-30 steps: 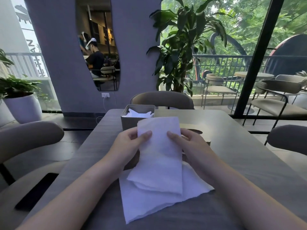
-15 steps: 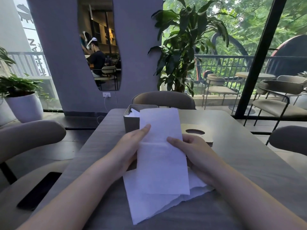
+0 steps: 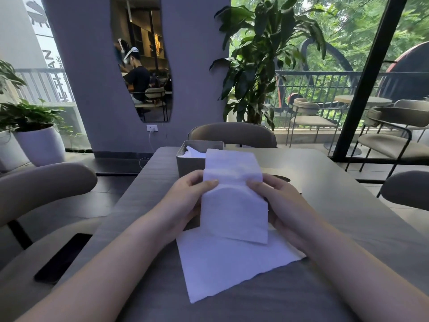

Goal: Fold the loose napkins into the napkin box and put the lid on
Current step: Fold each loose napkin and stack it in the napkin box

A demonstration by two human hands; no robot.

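— Grey wood-grain surface [image 3: 348, 205] by a glass wall, potted plants beyond it. What sits where?

— Take the held white paper napkin [image 3: 233, 196] as the dial's centre. It stands nearly upright, its top half bending over toward the far side. The left hand [image 3: 185, 201] is at 9 o'clock of it, thumb lying on the near face at the left edge, fingers curled behind. The right hand [image 3: 282, 201] is at 3 o'clock, thumb on the near face at the right edge, fingers behind. Both hands are pinching the sheet at about mid-height, where the crease runs.

— And the container?

— The open grey rectangular napkin box [image 3: 189, 162] lies at 11 o'clock, just beyond the left hand; the held napkin's top hides its right side. White napkins [image 3: 193, 152] already show inside it.

— Other loose paper?

— A flat white unfolded napkin [image 3: 232, 268] lies on the surface at 6 o'clock, under the held one's lower edge and between the two forearms.

— The cover?

— At 2 o'clock, past the right hand, a tan flat lid with a dark oval slot [image 3: 287, 176] rests on the surface, mostly hidden by that hand.

— Anything else?

— A black phone [image 3: 62, 259] on the seat of the beige chair [image 3: 46, 189], far out at 8 o'clock.
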